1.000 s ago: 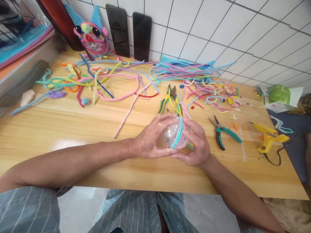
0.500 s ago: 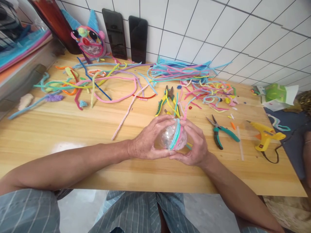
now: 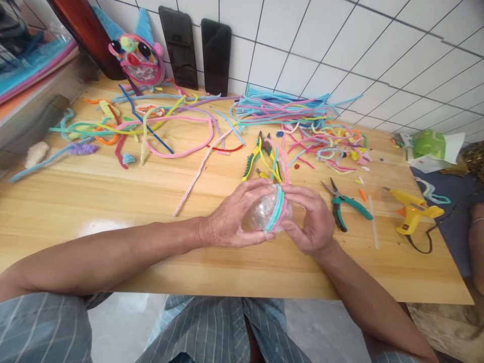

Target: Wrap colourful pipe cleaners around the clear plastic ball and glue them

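Note:
A clear plastic ball point(image 3: 267, 214), ringed by a blue and pink pipe-cleaner band, sits between both hands just above the wooden table point(image 3: 113, 201). My left hand point(image 3: 230, 217) cups its left side, fingers curled round it. My right hand point(image 3: 312, 219) closes on its right side, fingertips pressing the band. Loose pipe-cleaner ends in yellow, pink and blue stick up behind the ball.
Yellow-handled pliers point(image 3: 256, 154) lie just behind the hands; teal-handled pliers point(image 3: 342, 204) and a yellow glue gun point(image 3: 412, 212) lie to the right. Piles of coloured pipe cleaners point(image 3: 280, 111) cover the far table. A pipe-cleaner clown face point(image 3: 138, 55) and two phones point(image 3: 198, 48) lean on the tiled wall.
The ball has been turned a little between the hands. My right hand's fingers have shifted up over the band. The camera moved slightly.

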A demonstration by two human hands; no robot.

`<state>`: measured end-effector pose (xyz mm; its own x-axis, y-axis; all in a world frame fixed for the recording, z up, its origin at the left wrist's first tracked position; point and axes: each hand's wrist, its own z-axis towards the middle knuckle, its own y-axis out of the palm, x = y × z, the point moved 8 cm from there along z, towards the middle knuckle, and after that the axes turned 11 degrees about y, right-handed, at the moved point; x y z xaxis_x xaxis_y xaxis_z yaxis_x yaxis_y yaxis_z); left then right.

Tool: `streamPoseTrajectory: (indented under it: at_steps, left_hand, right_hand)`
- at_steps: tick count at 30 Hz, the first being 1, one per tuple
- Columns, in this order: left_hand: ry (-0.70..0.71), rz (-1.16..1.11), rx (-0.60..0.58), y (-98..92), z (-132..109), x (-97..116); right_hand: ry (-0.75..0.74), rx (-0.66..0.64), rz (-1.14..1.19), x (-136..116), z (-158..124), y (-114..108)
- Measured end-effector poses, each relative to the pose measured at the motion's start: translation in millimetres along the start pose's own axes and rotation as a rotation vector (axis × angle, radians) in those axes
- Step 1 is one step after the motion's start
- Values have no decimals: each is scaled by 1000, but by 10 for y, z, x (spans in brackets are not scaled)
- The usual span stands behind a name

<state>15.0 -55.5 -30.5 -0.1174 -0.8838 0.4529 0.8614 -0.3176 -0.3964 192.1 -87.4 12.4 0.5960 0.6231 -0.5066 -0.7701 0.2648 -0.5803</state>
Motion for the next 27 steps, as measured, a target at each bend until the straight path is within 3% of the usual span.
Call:
streamPoseTrajectory:
  at_steps: [11, 27]
  left_hand:
    - [14, 19, 5, 6, 17, 36]
    - [-8, 30, -57, 50, -13, 20]
  right_hand:
    - [-3, -19, -60, -50, 31, -9]
    - [120, 23, 147, 97, 41, 1]
